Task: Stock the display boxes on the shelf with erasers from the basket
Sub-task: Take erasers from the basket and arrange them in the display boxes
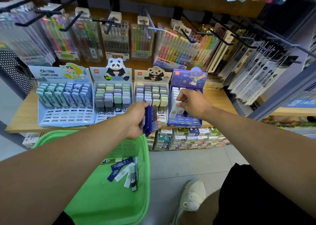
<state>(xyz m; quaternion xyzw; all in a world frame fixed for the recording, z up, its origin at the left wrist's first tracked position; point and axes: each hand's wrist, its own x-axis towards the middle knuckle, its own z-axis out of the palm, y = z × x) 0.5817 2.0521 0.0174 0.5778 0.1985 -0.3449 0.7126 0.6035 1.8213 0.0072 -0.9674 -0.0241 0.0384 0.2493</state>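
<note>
Wooden shelf (pixel 20 115) carries four display boxes. Right hand (pixel 193 103) pinches a white eraser (pixel 177 105) inside the blue box (pixel 186 122) at 2 o'clock; left hand (pixel 136 120) grips a stack of erasers (pixel 150 120) (mostly navy sleeves). Green basket (pixel 106 199) at 6 o'clock holds more.

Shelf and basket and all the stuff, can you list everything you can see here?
Display boxes: four, pale blue, two white panda ones, dark blue; side by side on the wooden shelf.
Erasers in basket: several, dark blue, white, panda-print; far corner of the basket.
Basket: one, green; below the shelf.
Pen packs: many, mixed colours; on hooks above the boxes.
Small boxes: many, stacked under the shelf.
Shoe: one, white; on the floor.
Left hand: holds a bunch of dark blue erasers.
Right hand: pinches a white eraser at the dark blue box.
</note>
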